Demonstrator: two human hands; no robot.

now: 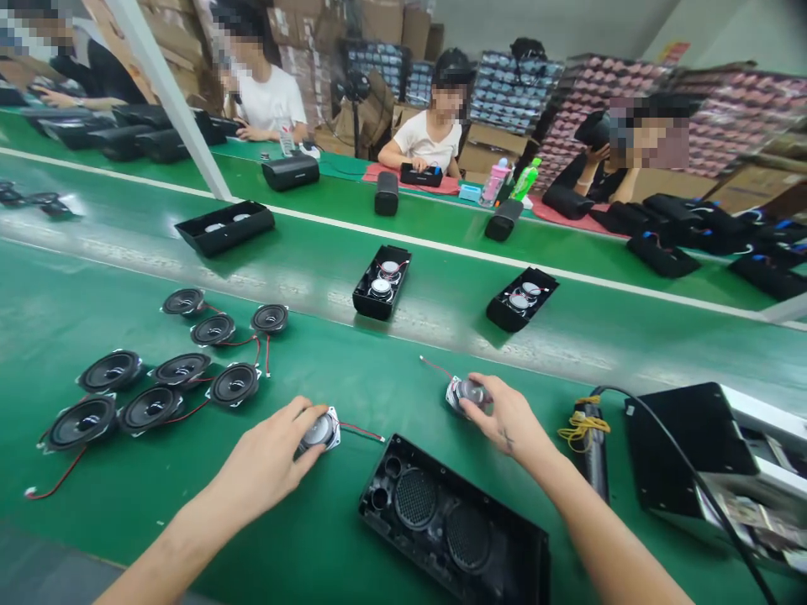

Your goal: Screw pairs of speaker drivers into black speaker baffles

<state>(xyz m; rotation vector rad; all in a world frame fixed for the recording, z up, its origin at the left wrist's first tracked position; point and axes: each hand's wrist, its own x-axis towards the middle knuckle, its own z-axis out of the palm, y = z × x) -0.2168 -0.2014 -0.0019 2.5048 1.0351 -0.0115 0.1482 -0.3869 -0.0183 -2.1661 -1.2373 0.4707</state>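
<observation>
The left hand (271,449) has its thumb and fingers around the left speaker (320,430), and the right hand (501,412) has its fingers around the right speaker (470,393). Both hold on by the round back, maybe because it is hard and easy to grip, and the soft front looks turned away from the fingers. Both speakers are by the green bench (303,538), one on each side of the top of the open black case (510,555), so each hand has its own side. The left red wire (361,431) and the right red wire (435,365) stick out, away from the fingers, which probably stops them getting pinched. The case lies with its hollow side up, so its two round grilles are easy to reach. Eight loose speakers (151,409) sit face up on the left, likely so they are near but not in the way.
</observation>
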